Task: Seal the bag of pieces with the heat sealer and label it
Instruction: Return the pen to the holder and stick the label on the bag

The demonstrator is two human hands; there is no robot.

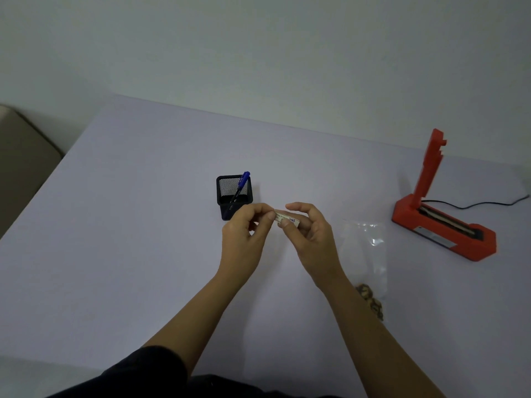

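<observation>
Both hands meet above the middle of the table on a small white label [287, 219] with blue writing. My left hand [247, 234] pinches its left end between thumb and forefinger. My right hand [310, 237] holds its right part, thumb on top. A clear plastic bag [370, 254] lies flat on the table just right of my right wrist, with brown pieces [370, 300] gathered at its near end. The red heat sealer [442, 222] stands at the right, its lid arm raised upright.
A black mesh pen holder [233, 196] with a blue pen [242, 182] stands just beyond my left hand. A black cord [474, 204] runs from the sealer to the right edge. The table [129, 225] ends at a white wall; a beige seat [23, 168] is at far left.
</observation>
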